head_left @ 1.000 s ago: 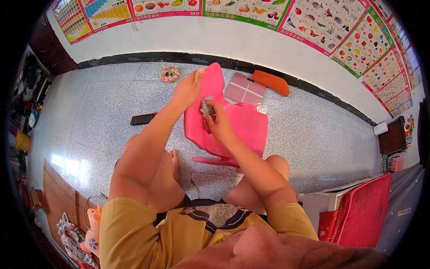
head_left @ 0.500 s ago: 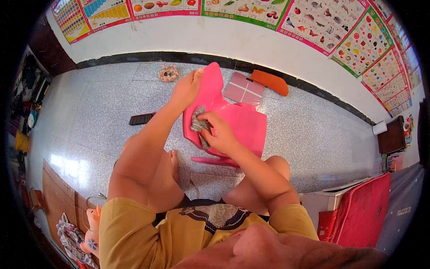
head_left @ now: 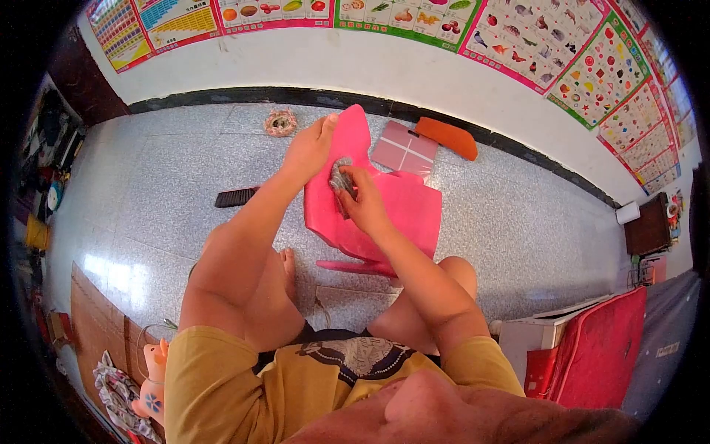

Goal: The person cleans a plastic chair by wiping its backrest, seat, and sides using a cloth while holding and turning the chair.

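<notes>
A pink plastic chair (head_left: 410, 211) lies tipped on the floor between my legs. My left hand (head_left: 312, 148) grips the upper left edge of the chair, its thumb on top and the other fingers mostly hidden. In my right hand (head_left: 361, 198) is a crumpled grey cloth (head_left: 342, 180), pressed against the pink surface just below and right of my left hand.
A black-bristled brush (head_left: 236, 197) lies on the floor at left. Beyond the chair are a round woven item (head_left: 280, 123), a pink square panel (head_left: 405, 148) and an orange piece (head_left: 447, 138) by the wall. A red-covered box (head_left: 599, 348) stands at right.
Over the last second my right hand has slid the cloth down and left on the chair, then back up and right. My left hand keeps its hold.
</notes>
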A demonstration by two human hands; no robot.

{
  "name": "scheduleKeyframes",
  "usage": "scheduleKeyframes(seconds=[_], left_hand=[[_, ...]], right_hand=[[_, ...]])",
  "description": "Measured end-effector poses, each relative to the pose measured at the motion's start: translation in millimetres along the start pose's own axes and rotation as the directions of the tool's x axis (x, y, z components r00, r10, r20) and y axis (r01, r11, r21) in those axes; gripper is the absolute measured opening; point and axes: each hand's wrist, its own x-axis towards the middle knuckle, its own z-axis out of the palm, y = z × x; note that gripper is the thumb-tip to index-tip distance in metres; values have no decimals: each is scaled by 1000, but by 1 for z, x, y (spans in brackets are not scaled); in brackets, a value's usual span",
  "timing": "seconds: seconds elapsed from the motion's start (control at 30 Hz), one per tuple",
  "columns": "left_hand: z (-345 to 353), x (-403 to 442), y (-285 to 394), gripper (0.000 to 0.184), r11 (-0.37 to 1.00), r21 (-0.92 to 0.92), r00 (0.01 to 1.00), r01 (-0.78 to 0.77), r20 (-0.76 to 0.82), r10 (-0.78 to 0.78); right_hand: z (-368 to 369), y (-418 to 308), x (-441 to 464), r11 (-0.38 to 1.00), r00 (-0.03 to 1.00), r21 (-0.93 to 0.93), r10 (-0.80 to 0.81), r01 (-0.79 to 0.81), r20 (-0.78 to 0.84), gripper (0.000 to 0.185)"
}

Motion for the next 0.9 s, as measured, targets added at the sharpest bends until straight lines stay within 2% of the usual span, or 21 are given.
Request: scheduleKeyframes(seconds=[0.07,0.13,0.27,0.33,0.47,0.57,0.77,0.87,0.9], left_hand=[[0,0,1,69,1000,-13,1000,-13,-4,13],[1,0,1,68,1000,-24,1000,-20,-2,20],[2,0,0,68,999,-37,999,-34,-20,34],[1,-1,2,67,998,-39,999,-39,-26,38],[1,-1,1,68,999,-24,999,-39,-12,39],[4,2,-5,68,998,-44,999,-49,-8,49],[4,2,-6,67,998,-31,998,-53,-18,52],[1,0,-3,66,998,-29,998,-59,-13,59],[1,-1,-1,66,997,-36,998,-64,-15,63]], right_hand=[[0,9,-5,992,990,32,120,-123,77,45],[-7,5,-6,991,979,12,128,-131,158,45],[-22,-18,-7,991,950,-46,134,-126,284,43],[-29,-30,-6,999,955,-2,39,-41,294,41],[-34,-54,-1,992,959,58,-125,114,255,39],[-30,-58,-1,992,977,81,-107,93,185,39],[-16,-35,6,998,997,1,-61,61,42,41],[-28,-15,14,981,991,-187,-25,50,135,41],[-34,-9,16,961,993,-272,-9,41,119,40]])
